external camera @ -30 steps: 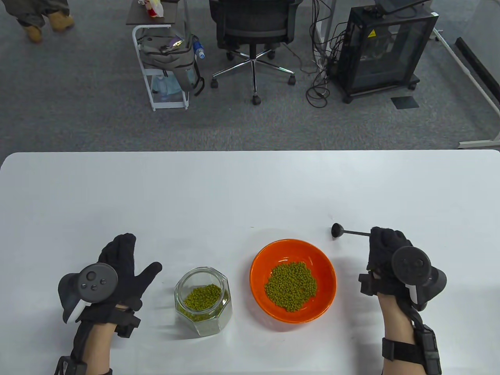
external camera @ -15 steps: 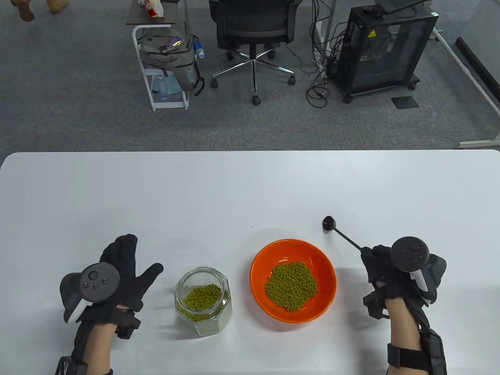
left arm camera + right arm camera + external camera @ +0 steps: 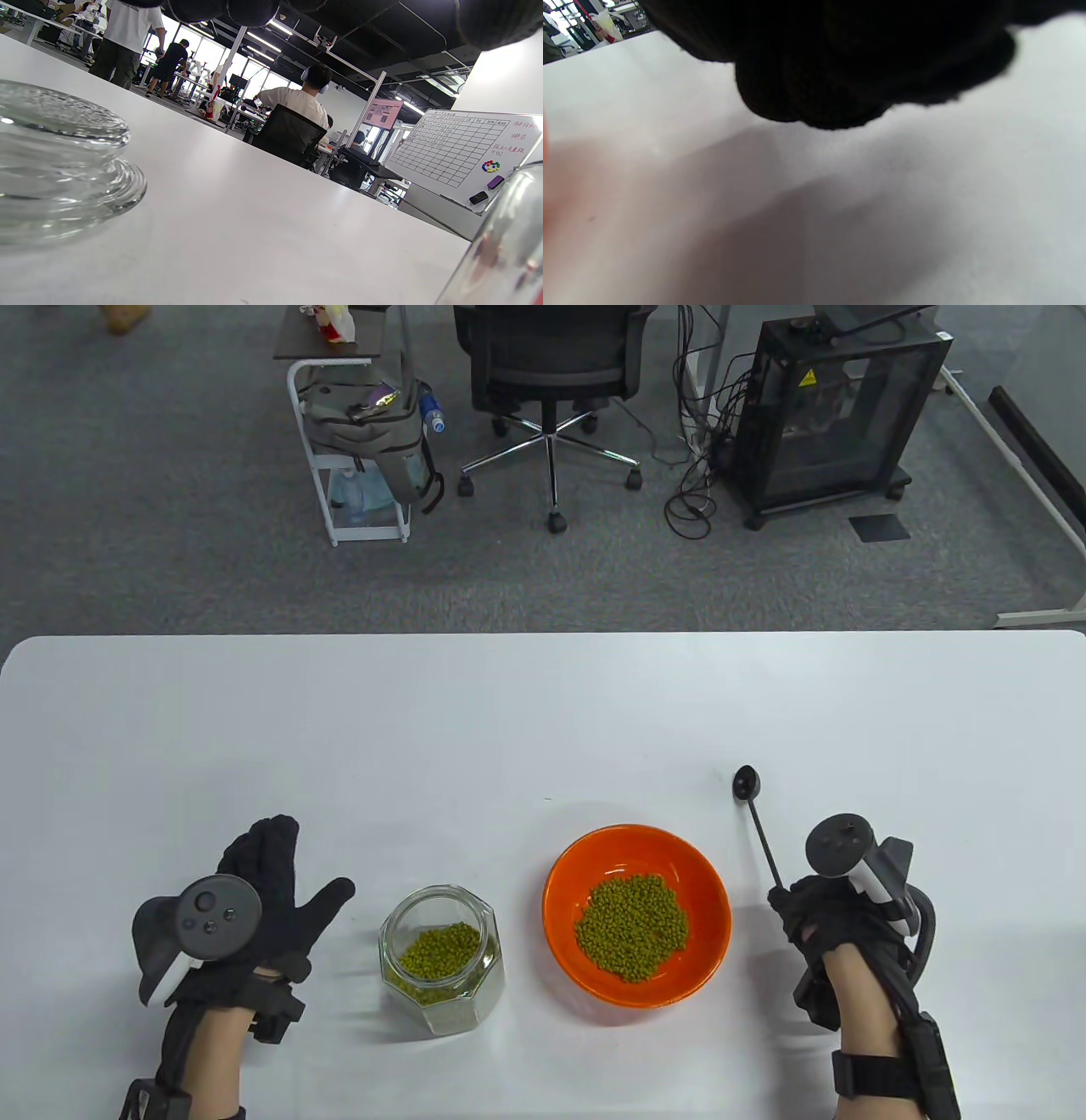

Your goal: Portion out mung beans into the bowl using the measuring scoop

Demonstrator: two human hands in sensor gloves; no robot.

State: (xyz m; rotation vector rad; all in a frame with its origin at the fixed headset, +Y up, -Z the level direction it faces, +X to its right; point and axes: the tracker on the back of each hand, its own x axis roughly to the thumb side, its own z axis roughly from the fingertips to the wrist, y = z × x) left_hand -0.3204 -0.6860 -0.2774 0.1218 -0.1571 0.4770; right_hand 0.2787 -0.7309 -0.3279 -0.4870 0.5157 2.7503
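On the worktop [image 3: 543,712], right of the bowl [image 3: 636,848] and just beside it: the scoop [image 3: 758,823], pinched at the handle's near end by the right hand [image 3: 836,920], long axis running almost straight away, cup at the far end, level with the bowl's far rim. Leftward from there, first the bowl with its heap of beans [image 3: 632,927], then the open jar [image 3: 441,959] with more beans. Right hand nearer the scoop, wrist rolled inward, fingers curled round the handle. Left hand [image 3: 254,899] flat and released left of the jar, fingers spread, not touching it. Next dip probably a long reach leftward across the bowl.
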